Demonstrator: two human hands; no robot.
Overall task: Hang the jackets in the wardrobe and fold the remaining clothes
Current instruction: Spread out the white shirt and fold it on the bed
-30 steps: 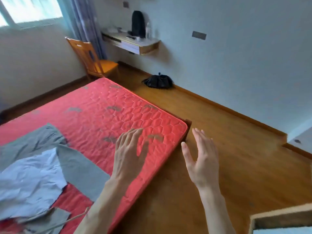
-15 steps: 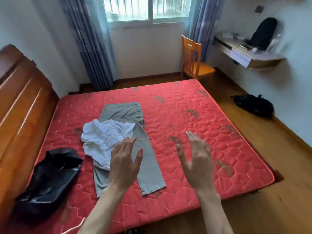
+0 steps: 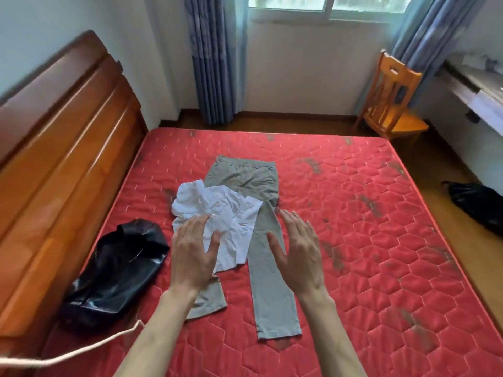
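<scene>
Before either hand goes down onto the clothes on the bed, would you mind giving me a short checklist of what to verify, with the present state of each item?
1. Both hands free: the left hand and right hand are open and hold nothing. Ok.
2. White shirt within reach: it lies just beyond the left hand's fingertips. Ok.
3. Grey trousers clear for folding: the shirt lies across one leg. Not ok.
4. Shirt flat enough to fold: it is crumpled. Not ok.
5. Black jacket hung up: it lies bunched on the red mattress by the headboard. Not ok.
6. Wardrobe and hanger ready: neither is in view. Cannot tell.
</scene>
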